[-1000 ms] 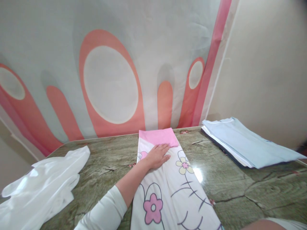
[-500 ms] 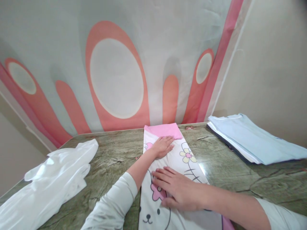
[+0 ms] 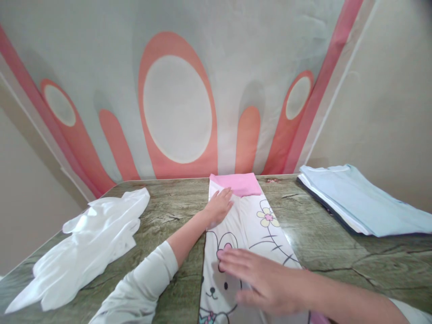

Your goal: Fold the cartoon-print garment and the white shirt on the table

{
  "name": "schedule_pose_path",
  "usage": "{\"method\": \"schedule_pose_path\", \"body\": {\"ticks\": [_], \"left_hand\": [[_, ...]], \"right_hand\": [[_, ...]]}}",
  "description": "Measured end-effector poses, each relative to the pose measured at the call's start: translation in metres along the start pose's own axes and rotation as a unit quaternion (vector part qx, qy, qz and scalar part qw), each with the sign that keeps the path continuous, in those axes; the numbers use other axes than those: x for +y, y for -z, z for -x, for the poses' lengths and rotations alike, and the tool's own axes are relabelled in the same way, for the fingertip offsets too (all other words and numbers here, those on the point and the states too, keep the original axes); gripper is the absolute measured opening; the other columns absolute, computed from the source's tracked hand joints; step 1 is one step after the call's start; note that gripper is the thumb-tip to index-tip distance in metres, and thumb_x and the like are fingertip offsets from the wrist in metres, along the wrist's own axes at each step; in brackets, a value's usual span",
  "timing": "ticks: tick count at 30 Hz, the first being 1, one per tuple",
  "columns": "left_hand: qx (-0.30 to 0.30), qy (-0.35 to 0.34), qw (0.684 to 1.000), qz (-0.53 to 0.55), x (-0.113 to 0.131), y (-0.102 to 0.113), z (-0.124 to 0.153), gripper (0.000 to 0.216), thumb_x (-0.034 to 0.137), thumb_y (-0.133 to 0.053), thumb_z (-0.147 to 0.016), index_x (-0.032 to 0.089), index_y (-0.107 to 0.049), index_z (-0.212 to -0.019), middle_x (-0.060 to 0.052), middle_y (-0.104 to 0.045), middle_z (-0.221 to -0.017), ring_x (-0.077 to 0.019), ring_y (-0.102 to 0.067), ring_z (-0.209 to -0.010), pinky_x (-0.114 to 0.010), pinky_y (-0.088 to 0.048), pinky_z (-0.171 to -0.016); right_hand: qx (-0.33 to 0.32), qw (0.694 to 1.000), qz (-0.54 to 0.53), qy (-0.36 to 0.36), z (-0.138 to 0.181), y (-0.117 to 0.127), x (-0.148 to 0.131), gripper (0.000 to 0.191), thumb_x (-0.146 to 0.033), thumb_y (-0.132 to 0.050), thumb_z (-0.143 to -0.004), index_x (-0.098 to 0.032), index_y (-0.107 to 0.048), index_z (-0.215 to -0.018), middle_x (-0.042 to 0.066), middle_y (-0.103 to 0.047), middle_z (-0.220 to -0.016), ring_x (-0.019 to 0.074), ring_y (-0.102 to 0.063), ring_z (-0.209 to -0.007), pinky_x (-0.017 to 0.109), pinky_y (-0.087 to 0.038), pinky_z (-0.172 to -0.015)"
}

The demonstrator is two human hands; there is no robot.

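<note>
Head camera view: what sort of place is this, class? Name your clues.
Probably a room in a home: a glossy wood-patterned table, an orange-and-grey patterned curtain behind it, a stack of folded pale blue clothes and a crumpled white garment.

Printed cloth (image 3: 249, 225): I see a long, narrow folded strip, white, with a cartoon bear face, pink-centred flowers and dark line drawing, capped by a plain pink band at the far end. It lies flat on the table (image 3: 337, 252), running lengthwise away from me, far end at the back edge. The left hand (image 3: 219, 204) covers its far part, the right hand (image 3: 266, 281) its near part.
</note>
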State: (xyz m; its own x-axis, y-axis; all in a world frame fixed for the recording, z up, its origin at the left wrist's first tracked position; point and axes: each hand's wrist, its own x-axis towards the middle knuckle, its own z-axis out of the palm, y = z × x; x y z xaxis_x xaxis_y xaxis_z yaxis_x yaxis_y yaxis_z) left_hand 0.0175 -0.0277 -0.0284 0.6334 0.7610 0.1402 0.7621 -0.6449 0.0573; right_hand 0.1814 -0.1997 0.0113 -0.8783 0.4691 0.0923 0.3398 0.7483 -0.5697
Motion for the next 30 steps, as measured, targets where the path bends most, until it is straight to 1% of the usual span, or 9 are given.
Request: {"method": "schedule_pose_path", "body": {"ticks": [4,6,9,13,18,21,25,28,30], "left_hand": [[-0.019,0.038,0.999,-0.028,-0.009,0.006,0.051,0.049,0.033,-0.021,-0.095,0.011,-0.026,-0.139,-0.013,-0.024,-0.147,-0.0218,-0.019,-0.135,-0.043,-0.019,-0.107],[-0.028,0.053,0.997,-0.039,-0.013,0.007,0.074,0.051,0.037,-0.020,-0.095,0.013,-0.023,-0.141,-0.012,-0.023,-0.147,-0.0216,-0.020,-0.135,-0.043,-0.019,-0.107],[-0.031,0.060,0.997,-0.044,-0.019,0.008,0.095,0.053,0.040,-0.019,-0.095,0.015,-0.022,-0.142,-0.010,-0.021,-0.148,-0.0213,-0.021,-0.135,-0.043,-0.018,-0.107],[-0.032,0.069,0.996,-0.039,-0.017,0.011,0.099,0.052,0.040,-0.020,-0.095,0.015,-0.026,-0.141,-0.009,-0.022,-0.148,-0.0214,-0.020,-0.135,-0.042,-0.019,-0.107],[-0.032,0.027,0.998,-0.041,0.014,0.019,0.103,0.051,0.039,-0.019,-0.096,0.014,-0.026,-0.140,-0.008,-0.020,-0.148,-0.0205,-0.016,-0.136,-0.041,-0.015,-0.109],[-0.061,-0.010,0.998,-0.028,0.029,0.023,0.113,0.055,0.045,-0.015,-0.096,0.015,-0.022,-0.142,-0.008,-0.020,-0.148,-0.0201,-0.015,-0.136,-0.040,-0.013,-0.109],[-0.087,-0.017,0.996,-0.025,0.030,0.028,0.124,0.062,0.055,-0.013,-0.094,0.016,-0.019,-0.143,-0.008,-0.015,-0.149,-0.0217,-0.014,-0.137,-0.041,-0.011,-0.109],[-0.092,0.002,0.995,-0.029,0.034,0.034,0.129,0.062,0.054,-0.013,-0.094,0.016,-0.021,-0.142,-0.009,-0.014,-0.149,-0.0229,-0.015,-0.136,-0.042,-0.010,-0.109],[-0.100,0.000,0.995,-0.027,0.044,0.038,0.133,0.059,0.051,-0.013,-0.095,0.016,-0.022,-0.142,-0.009,-0.016,-0.149,-0.0224,-0.014,-0.137,-0.042,-0.010,-0.109]], "right_hand": [[0.035,0.986,0.102,-0.124,-0.014,0.014,0.046,0.062,-0.048,-0.034,-0.092,-0.013,-0.026,-0.142,0.012,-0.020,-0.148,0.0247,-0.013,-0.137,0.045,-0.013,-0.111],[0.042,0.978,0.138,-0.154,-0.016,0.012,0.066,0.066,-0.053,-0.034,-0.090,-0.015,-0.024,-0.143,0.012,-0.019,-0.149,0.0258,-0.013,-0.137,0.048,-0.011,-0.111],[0.052,0.968,0.169,-0.179,-0.010,0.007,0.081,0.070,-0.058,-0.030,-0.089,-0.015,-0.022,-0.143,0.012,-0.019,-0.149,0.0255,-0.014,-0.137,0.048,-0.012,-0.110],[0.071,0.955,0.186,-0.218,-0.001,0.006,0.088,0.069,-0.058,-0.025,-0.090,-0.013,-0.023,-0.143,0.012,-0.020,-0.148,0.0250,-0.015,-0.136,0.047,-0.015,-0.110],[0.097,0.946,0.196,-0.240,-0.013,0.011,0.101,0.066,-0.054,-0.021,-0.092,-0.012,-0.021,-0.143,0.011,-0.017,-0.149,0.0240,-0.015,-0.137,0.045,-0.016,-0.110],[0.090,0.950,0.199,-0.224,-0.020,0.011,0.108,0.065,-0.055,-0.021,-0.091,-0.016,-0.022,-0.143,0.008,-0.018,-0.149,0.0241,-0.015,-0.136,0.045,-0.016,-0.110],[0.087,0.947,0.207,-0.230,-0.014,0.010,0.117,0.062,-0.054,-0.020,-0.092,-0.020,-0.024,-0.143,0.005,-0.020,-0.149,0.0237,-0.017,-0.136,0.047,-0.014,-0.110],[0.098,0.936,0.211,-0.264,-0.001,0.009,0.115,0.061,-0.052,-0.020,-0.092,-0.018,-0.024,-0.143,0.006,-0.022,-0.148,0.0250,-0.017,-0.136,0.048,-0.016,-0.110],[0.106,0.936,0.208,-0.263,0.007,0.006,0.102,0.060,-0.049,-0.021,-0.093,-0.017,-0.022,-0.143,0.006,-0.021,-0.149,0.0246,-0.016,-0.136,0.048,-0.016,-0.110]]}}
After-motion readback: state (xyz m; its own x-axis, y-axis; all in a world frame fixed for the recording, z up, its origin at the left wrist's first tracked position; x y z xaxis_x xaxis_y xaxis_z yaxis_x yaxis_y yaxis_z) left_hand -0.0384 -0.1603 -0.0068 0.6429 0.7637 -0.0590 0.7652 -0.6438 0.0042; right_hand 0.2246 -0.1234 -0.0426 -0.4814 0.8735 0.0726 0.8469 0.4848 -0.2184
